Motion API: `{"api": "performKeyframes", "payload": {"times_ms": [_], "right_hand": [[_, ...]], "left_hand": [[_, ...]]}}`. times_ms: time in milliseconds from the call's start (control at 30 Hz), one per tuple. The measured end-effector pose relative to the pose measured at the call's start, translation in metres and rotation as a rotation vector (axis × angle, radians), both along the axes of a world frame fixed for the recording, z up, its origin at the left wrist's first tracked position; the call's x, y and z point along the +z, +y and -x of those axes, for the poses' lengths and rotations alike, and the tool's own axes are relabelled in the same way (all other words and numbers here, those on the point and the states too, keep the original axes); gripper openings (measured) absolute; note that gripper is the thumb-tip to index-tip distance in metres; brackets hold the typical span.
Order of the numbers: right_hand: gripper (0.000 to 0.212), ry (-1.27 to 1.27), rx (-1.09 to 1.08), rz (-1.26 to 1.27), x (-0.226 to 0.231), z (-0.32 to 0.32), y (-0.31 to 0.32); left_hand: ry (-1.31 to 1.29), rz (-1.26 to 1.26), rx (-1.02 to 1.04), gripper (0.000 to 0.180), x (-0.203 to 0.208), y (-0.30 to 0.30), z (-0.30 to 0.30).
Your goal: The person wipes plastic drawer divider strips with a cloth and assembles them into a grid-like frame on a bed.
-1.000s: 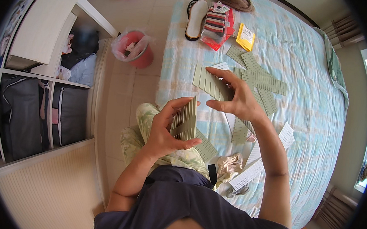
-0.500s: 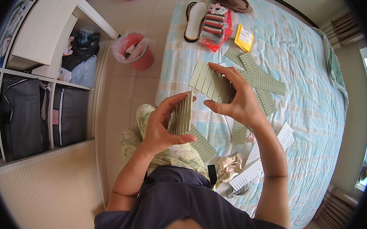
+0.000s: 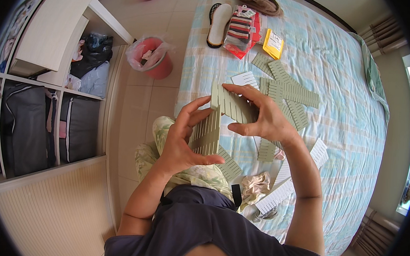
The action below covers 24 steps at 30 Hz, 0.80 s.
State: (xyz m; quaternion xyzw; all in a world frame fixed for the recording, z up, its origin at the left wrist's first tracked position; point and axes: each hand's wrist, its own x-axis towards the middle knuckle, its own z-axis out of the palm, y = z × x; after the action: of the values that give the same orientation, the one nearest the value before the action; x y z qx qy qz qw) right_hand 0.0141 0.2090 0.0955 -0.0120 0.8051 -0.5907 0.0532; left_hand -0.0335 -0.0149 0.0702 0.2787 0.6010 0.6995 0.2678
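My left hand (image 3: 178, 143) grips a green slotted divider panel (image 3: 208, 135), tilted up on edge, between thumb and fingers. Another green slotted divider panel (image 3: 235, 106) is in my right hand (image 3: 270, 119), thumb below and fingers over its top edge. The left end of the right-hand panel meets or overlaps the upper end of the left-hand one; I cannot tell whether their slots engage. Beyond my right hand, several loose green slotted panels (image 3: 298, 93) lie crossed on the bed. One more green panel (image 3: 229, 164) shows below the left-hand panel, by my leg.
White slotted strips (image 3: 276, 198) lie by my right forearm, beside crumpled beige cloth (image 3: 256, 185). Farther up the bed (image 3: 350, 137) are an insole (image 3: 218, 25), packaged striped socks (image 3: 239, 28) and a yellow packet (image 3: 272, 44). A pink bin (image 3: 159, 68) and open wardrobe shelves (image 3: 57, 90) stand left.
My right hand has brought its panel down and left, against the top of the left-hand panel. A white slotted piece behind it has come into view.
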Motion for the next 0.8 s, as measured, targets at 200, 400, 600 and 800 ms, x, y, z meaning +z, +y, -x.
{"api": "performKeyframes", "payload": {"times_ms": [200, 400, 600, 800], "right_hand": [[0.076, 0.040, 0.038, -0.023, -0.002, 0.001, 0.002], [0.077, 0.060, 0.067, -0.033, -0.001, 0.002, 0.001], [0.078, 0.129, 0.052, -0.070, -0.002, 0.000, -0.001], [0.074, 0.172, 0.064, -0.064, -0.005, -0.001, -0.001]], "left_hand": [[0.006, -0.018, -0.046, 0.122, 0.000, -0.001, 0.003], [-0.040, 0.008, -0.046, 0.126, 0.002, 0.000, 0.005], [-0.077, 0.034, -0.038, 0.127, -0.001, 0.003, 0.010], [-0.071, 0.055, -0.054, 0.130, -0.003, 0.006, 0.012]]}}
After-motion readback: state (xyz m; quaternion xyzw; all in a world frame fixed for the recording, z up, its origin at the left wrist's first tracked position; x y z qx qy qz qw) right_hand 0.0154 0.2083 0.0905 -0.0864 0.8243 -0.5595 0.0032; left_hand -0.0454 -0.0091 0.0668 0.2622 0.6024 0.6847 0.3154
